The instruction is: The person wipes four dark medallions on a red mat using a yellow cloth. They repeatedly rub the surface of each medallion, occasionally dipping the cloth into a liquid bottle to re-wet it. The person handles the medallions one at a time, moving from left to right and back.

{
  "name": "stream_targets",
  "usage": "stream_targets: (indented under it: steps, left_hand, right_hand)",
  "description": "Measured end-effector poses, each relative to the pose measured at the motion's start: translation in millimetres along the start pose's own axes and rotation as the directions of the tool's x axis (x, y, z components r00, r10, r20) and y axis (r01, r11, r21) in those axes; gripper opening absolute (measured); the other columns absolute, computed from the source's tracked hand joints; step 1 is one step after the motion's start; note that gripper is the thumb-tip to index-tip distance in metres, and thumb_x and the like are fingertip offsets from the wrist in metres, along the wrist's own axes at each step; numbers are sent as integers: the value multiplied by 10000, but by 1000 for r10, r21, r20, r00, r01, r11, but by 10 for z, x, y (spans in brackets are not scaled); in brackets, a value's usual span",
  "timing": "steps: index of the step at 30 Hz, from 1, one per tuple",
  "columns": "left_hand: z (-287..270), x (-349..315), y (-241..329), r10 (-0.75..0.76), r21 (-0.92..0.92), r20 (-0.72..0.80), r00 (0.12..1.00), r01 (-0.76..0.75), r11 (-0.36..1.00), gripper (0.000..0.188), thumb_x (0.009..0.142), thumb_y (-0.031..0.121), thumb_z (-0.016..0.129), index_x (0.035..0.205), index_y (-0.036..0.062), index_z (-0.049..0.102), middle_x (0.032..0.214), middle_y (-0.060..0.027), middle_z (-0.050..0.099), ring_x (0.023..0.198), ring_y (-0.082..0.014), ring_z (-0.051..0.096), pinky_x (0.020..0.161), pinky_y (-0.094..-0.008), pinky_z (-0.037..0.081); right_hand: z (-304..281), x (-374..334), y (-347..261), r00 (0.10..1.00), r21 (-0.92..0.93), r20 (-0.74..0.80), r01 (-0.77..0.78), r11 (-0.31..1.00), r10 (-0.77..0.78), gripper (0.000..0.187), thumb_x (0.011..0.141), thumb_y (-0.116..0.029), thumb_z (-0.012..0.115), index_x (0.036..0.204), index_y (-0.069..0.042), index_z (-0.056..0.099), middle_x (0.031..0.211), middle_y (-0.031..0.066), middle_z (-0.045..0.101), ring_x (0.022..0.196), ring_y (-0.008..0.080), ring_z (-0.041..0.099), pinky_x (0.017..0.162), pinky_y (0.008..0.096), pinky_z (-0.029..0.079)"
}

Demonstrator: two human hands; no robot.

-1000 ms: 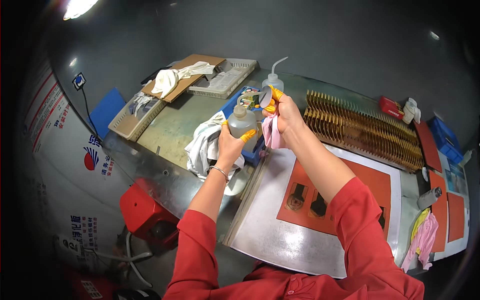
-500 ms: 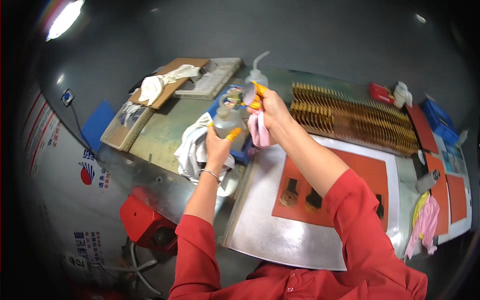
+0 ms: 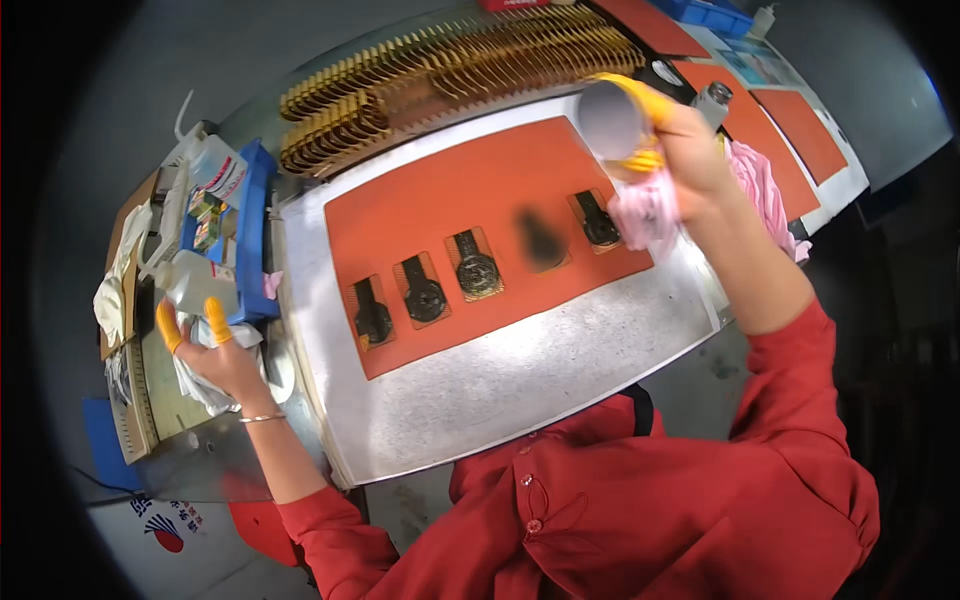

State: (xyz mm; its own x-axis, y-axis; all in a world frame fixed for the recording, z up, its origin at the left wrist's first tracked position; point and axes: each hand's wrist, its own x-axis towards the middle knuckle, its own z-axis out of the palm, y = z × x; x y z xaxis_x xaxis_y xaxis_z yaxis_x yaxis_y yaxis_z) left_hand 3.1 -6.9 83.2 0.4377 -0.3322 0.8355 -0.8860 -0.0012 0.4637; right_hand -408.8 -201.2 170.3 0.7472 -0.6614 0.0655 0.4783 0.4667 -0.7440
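My left hand (image 3: 215,358), with yellow finger cots, is open beside a translucent squeeze bottle (image 3: 198,284), thumb and finger spread. The bottle stands at the blue tray's near end. My right hand (image 3: 692,150), also in yellow finger cots, is raised over the right side of the orange mat (image 3: 440,190). It is closed around a small grey cup (image 3: 610,120), its round face turned left, and a pink cloth (image 3: 650,212) hangs from the same hand. Several dark watch-shaped pieces (image 3: 478,272) lie in a row on the mat, each on a small gold backing; one is blurred.
A long rack of gold plates (image 3: 460,70) runs behind the mat. To the left are a blue tray (image 3: 262,185) with small boxes and white cloths (image 3: 125,265). On the right stand a grey bottle (image 3: 714,103) and another pink cloth (image 3: 762,190).
The view has swung right. My left hand has let go of the squeeze bottle. My right hand has carried the cup and pink cloth away from the bottle, rightward over the mat.
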Motion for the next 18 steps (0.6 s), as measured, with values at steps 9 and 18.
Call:
stream_targets:
  steps: [9,18]
  left_hand:
    - [1874,-947,2359,378,-381,852,361,-66,922,1015,593,432,793,1340,-48,302,1380,-247,317,1305,-351,282,1065,-436,234]
    - [2143,-1149,2608,201,-185,939,280,-82,979,932,593,374,773,1319,-27,350,1205,-191,427,1158,-317,379,986,-407,274]
  right_hand:
    - [-1225,-1097,-22,863,-372,-478,-32,928,-162,129,904,-142,510,948,-49,589,626,-20,495,437,47,367,401,198,300]
    - [-1333,-876,387,949,-901,-296,-239,362,-111,147,844,-130,607,869,14,602,719,93,596,641,145,567,603,276,444]
